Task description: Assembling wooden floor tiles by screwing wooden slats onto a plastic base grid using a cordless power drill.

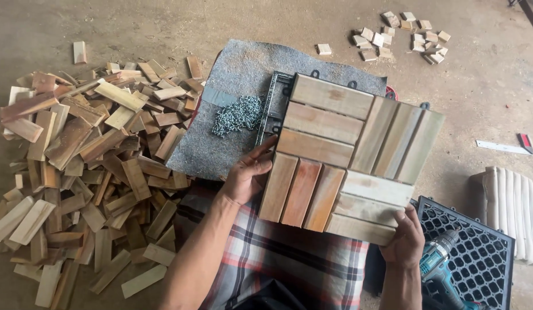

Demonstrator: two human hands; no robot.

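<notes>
Head view, concrete floor, grey mat

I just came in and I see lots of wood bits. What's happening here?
A person is holding a square wooden tile made of small slats, with the left hand on its left edge and the right hand at its bottom right corner. It sits over a grey mat with a heap of screws. A big pile of wood pieces lies to the left, and a blue drill rests on a black plastic grid.
</notes>
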